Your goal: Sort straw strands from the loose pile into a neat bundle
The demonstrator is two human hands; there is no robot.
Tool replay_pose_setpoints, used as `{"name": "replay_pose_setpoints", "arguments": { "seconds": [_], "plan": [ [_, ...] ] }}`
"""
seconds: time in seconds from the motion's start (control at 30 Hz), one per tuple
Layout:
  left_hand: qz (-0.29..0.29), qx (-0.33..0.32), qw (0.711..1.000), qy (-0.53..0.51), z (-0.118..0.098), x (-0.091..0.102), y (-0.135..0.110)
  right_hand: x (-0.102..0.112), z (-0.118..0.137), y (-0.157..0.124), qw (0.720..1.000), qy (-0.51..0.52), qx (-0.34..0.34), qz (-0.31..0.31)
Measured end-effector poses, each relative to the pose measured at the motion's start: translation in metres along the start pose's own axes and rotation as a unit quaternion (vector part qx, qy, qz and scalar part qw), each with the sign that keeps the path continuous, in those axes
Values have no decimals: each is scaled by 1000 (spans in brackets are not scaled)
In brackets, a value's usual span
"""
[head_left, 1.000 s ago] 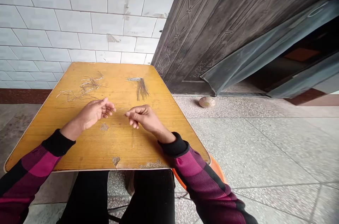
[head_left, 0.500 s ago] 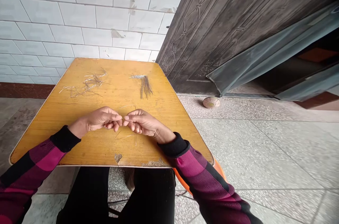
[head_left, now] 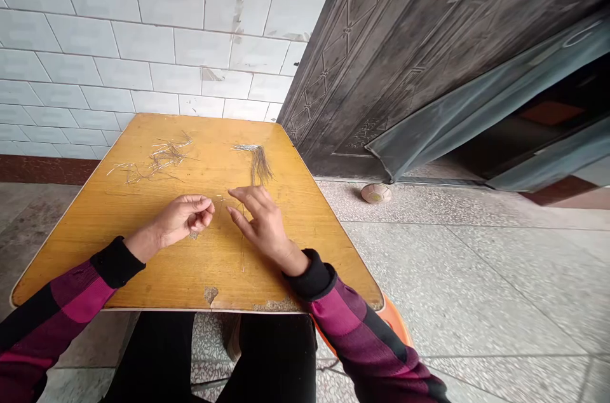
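Observation:
My left hand (head_left: 187, 220) is closed in a pinch over the table's middle, on the end of a thin wire (head_left: 220, 200). The wire's fine strands reach right, toward my right hand (head_left: 260, 223), which is open with fingers and thumb spread apart. Part of a strand hangs below my right hand, and some of it is hidden behind the fingers. Farther back on the table (head_left: 157, 263) lies a loose tangle of wires (head_left: 168, 155) at the left. At the right rests a neater bundle of bent wires (head_left: 260, 158), silvery at one end and darker along the other.
A white tiled wall (head_left: 147, 34) stands behind the table, and a dark carved door (head_left: 343, 104) at the right. A worn ball (head_left: 376, 193) lies on the floor near it. Part of an orange stool (head_left: 396, 320) shows under the table's right corner. The table's front edge is chipped.
My right hand has let go of the wire and opened, its fingers lifting and spreading. My left hand keeps its pinch, slightly farther left. The view has tilted up a little.

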State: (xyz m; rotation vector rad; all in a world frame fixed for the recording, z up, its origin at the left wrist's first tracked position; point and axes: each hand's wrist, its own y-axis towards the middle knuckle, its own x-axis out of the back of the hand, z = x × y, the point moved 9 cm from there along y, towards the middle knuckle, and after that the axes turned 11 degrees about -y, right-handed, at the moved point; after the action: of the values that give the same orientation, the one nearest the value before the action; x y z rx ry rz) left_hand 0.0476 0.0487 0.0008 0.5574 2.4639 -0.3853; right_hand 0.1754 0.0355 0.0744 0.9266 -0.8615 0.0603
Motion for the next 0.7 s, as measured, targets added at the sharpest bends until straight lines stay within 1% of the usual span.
{"name": "replay_pose_setpoints", "arguments": {
  "seconds": [0.07,0.17,0.27,0.33,0.5,0.53,0.6,0.7],
  "plan": [
    [15,-13,1000,-12,-2,-5,-1,-2,13,-3,998,-40,51,-8],
    [50,-15,999,-17,1,-15,-4,-14,21,-8,996,-34,87,5],
    [84,-3,996,-25,7,-23,-6,-23,18,-10,997,9,79,15],
    [98,5,995,-37,11,-26,-7,-24,15,-9,997,43,65,24],
    [116,32,992,-44,17,-31,-10,-13,14,-4,993,114,32,11],
    [116,32,992,-38,16,-32,-11,-14,14,-4,992,123,27,21],
    [110,20,994,-11,12,-32,-11,-20,14,-6,991,120,19,62],
    [78,-5,996,45,4,-27,-11,-32,14,-12,991,50,39,118]
  ]
}}
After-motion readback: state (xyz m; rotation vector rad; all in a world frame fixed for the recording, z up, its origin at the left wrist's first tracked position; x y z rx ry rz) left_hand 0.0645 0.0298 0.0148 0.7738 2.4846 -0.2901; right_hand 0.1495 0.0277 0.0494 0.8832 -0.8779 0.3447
